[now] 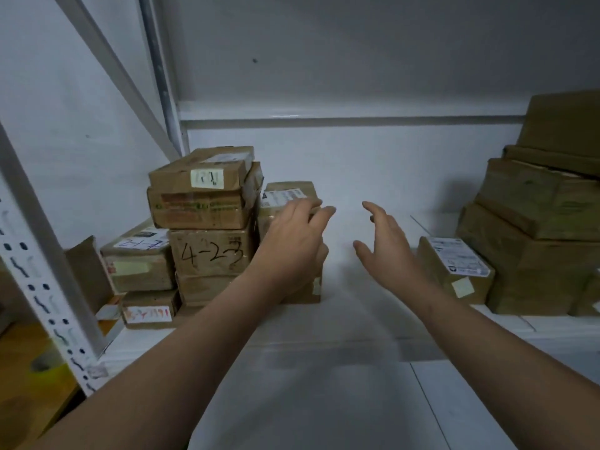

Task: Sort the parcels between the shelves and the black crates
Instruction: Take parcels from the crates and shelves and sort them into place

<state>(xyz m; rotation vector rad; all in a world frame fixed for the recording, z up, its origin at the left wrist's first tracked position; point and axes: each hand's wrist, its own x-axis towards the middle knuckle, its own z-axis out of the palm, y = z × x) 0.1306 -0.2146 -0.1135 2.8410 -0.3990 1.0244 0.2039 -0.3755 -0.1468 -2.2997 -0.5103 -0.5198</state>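
Observation:
Brown cardboard parcels stand on a white shelf (341, 352). My left hand (292, 241) rests on a tall labelled parcel (285, 194) at the middle left, fingers straight over its top corner. To its left is a stack: a parcel with a small note (201, 172) on top, and a parcel marked "4-23" (211, 251) below. My right hand (386, 245) hovers open over the bare shelf with its fingers spread and holds nothing. A small parcel with a white label (454, 267) sits just to its right.
A stack of larger brown boxes (535, 228) fills the right end. Low parcels with handwritten labels (139, 261) lie at the far left. A white perforated upright (39, 271) stands at the left front. A yellow tape roll (45, 368) lies lower left.

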